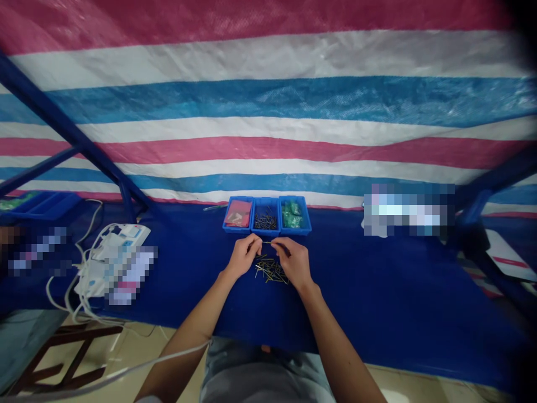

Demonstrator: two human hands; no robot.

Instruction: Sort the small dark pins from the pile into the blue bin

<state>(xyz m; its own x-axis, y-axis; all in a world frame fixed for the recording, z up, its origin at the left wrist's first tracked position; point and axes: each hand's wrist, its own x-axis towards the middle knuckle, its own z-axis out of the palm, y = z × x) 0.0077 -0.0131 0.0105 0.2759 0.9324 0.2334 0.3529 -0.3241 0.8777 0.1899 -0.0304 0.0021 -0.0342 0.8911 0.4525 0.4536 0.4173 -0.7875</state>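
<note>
Between my two hands a thin brass-coloured stick (267,242) is held level, just in front of the blue trays. My left hand (244,257) pinches its left end. The fingertips of my right hand (295,262) are closed on the right end. Below them, a loose pile of similar thin metal sticks (272,271) lies on the blue tabletop, partly behind my right hand. Three small blue trays stand side by side beyond: the left tray (230,229) has pink pieces, the middle tray (265,232) dark thin pieces, and the right tray (297,230) green packets.
White power strips (136,235) with tangled cables (86,299) lie to the left. Blurred-out items sit at left and at the back right. Blue frame bars (84,145) slant at both sides, before a striped sheet (268,101). Part of another person shows at far left.
</note>
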